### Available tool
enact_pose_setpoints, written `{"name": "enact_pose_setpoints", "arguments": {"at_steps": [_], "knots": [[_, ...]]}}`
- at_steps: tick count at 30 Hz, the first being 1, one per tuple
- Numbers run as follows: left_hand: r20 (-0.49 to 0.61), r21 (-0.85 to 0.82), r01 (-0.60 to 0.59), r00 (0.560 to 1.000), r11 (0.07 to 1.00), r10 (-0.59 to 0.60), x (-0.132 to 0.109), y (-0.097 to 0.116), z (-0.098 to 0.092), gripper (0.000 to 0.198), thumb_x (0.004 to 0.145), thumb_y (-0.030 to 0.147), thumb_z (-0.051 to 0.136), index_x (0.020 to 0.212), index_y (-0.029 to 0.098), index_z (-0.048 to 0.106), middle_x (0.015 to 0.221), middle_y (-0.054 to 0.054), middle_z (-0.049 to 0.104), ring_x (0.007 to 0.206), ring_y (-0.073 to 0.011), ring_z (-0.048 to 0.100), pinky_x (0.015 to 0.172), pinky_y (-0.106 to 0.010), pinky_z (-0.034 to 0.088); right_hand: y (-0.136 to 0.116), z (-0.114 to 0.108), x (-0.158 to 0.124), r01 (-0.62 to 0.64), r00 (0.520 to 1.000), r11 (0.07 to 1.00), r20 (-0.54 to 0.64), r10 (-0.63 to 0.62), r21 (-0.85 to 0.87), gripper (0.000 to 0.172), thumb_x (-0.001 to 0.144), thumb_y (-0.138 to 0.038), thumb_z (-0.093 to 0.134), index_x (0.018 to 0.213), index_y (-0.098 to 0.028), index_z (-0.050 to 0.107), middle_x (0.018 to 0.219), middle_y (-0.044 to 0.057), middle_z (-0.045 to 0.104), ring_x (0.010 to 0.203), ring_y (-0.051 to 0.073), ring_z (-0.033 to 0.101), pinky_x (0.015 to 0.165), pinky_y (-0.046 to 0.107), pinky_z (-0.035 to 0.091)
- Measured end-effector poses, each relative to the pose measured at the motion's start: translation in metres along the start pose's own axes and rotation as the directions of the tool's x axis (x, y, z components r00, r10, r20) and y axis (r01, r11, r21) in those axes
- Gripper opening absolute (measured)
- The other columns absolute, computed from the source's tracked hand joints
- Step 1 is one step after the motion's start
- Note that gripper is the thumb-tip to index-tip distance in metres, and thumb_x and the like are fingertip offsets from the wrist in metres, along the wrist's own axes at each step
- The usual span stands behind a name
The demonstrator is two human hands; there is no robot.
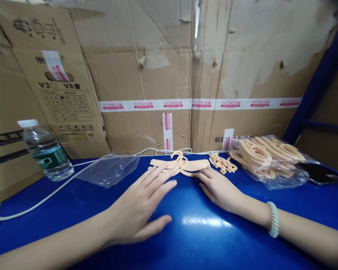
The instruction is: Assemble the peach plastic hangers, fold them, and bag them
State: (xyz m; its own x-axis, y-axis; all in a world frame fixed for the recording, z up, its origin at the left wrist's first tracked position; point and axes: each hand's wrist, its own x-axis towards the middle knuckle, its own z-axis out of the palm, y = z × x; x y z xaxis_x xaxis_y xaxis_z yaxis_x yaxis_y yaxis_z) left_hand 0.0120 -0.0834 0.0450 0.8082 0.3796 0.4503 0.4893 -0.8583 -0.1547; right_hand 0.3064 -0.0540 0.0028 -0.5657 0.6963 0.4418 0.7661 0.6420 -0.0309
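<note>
Peach-coloured plastic hangers [197,164] lie in a stacked pile at the far middle of the blue table, with curved hooks standing out at the centre. My left hand [142,202] is held over the pile's left side, fingers stretched and spread, its fingertips overlapping the hangers in view. At the right side, the curled fingers of my right hand [216,185] grip the end of a hanger arm [188,173] at the front of the pile. Small loose peach hook pieces [222,163] are heaped just beyond my right hand.
A clear bag of peach hanger parts [266,159] sits at the right, beside a dark phone [319,173]. An empty plastic bag [108,170], a white cable [42,205] and a water bottle [49,153] are on the left. Cardboard [146,78] stands along the back.
</note>
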Motion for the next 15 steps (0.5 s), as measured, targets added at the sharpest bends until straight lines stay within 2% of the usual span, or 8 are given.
{"name": "enact_pose_setpoints", "arguments": {"at_steps": [2,5,7,9,11,13,15], "knots": [[0.143,-0.027,0.091,0.986,0.996,-0.086,0.009,-0.012,0.016,0.07,0.093,0.049,0.05,0.151,0.016,0.029,0.158,-0.014,0.029,0.146,-0.0367,0.022,0.117,-0.056,0.025,0.001,0.0,0.002,-0.017,1.0,1.0,0.017,0.017,-0.003,0.026,0.091,-0.012,0.046,0.114,-0.011,0.059,0.105,0.018,0.063,0.102,0.03,0.059,0.09,0.05,0.051],[0.345,-0.054,0.231,0.917,0.972,-0.199,0.02,-0.029,0.033,0.076,0.095,0.061,0.038,0.153,0.014,0.025,0.159,-0.018,0.023,0.146,-0.0369,0.021,0.116,-0.058,0.023,0.003,0.001,0.005,-0.023,1.0,1.0,0.02,0.023,-0.003,0.023,0.092,-0.015,0.048,0.112,-0.012,0.06,0.105,0.017,0.063,0.099,0.029,0.06,0.09,0.048,0.052],[0.436,-0.06,0.288,0.869,0.956,-0.235,0.025,-0.036,0.039,0.076,0.096,0.062,0.032,0.153,0.012,0.024,0.158,-0.019,0.023,0.146,-0.0361,0.021,0.116,-0.058,0.023,0.005,0.002,0.007,-0.022,1.0,1.0,0.013,0.022,0.0,0.023,0.093,-0.017,0.049,0.112,-0.012,0.06,0.104,0.017,0.062,0.098,0.028,0.06,0.09,0.048,0.052],[0.462,-0.041,0.32,0.846,0.947,-0.266,0.028,-0.037,0.042,0.077,0.097,0.062,0.03,0.153,0.009,0.024,0.158,-0.02,0.023,0.146,-0.0361,0.02,0.116,-0.058,0.021,0.007,0.003,0.008,-0.021,1.0,1.0,0.007,0.021,0.006,0.024,0.093,-0.019,0.049,0.113,-0.012,0.06,0.104,0.016,0.061,0.098,0.028,0.059,0.09,0.048,0.052],[0.39,-0.013,0.323,0.873,0.946,-0.293,0.029,-0.033,0.042,0.076,0.096,0.059,0.035,0.151,0.008,0.028,0.157,-0.02,0.026,0.146,-0.037,0.023,0.116,-0.059,0.021,0.009,0.004,0.008,-0.021,1.0,1.0,-0.001,0.021,0.013,0.024,0.094,-0.021,0.049,0.113,-0.012,0.06,0.105,0.016,0.06,0.099,0.028,0.059,0.09,0.047,0.052],[0.223,-0.026,0.278,0.938,0.96,-0.265,0.022,-0.021,0.038,0.065,0.095,0.051,0.044,0.146,0.011,0.037,0.153,-0.019,0.038,0.142,-0.0355,0.033,0.116,-0.058,0.024,0.009,0.004,0.007,-0.021,1.0,1.0,-0.01,0.021,0.02,0.023,0.094,-0.022,0.049,0.113,-0.013,0.06,0.106,0.016,0.059,0.1,0.027,0.058,0.091,0.046,0.051],[0.016,-0.094,0.165,0.986,0.982,-0.164,0.007,-0.005,0.027,0.043,0.095,0.038,0.047,0.133,0.018,0.051,0.142,-0.013,0.054,0.134,-0.0292,0.046,0.114,-0.05,0.033,0.008,0.003,0.006,-0.015,1.0,1.0,-0.015,0.015,0.027,0.023,0.094,-0.021,0.049,0.113,-0.013,0.06,0.107,0.015,0.059,0.1,0.027,0.057,0.091,0.046,0.051]]}}
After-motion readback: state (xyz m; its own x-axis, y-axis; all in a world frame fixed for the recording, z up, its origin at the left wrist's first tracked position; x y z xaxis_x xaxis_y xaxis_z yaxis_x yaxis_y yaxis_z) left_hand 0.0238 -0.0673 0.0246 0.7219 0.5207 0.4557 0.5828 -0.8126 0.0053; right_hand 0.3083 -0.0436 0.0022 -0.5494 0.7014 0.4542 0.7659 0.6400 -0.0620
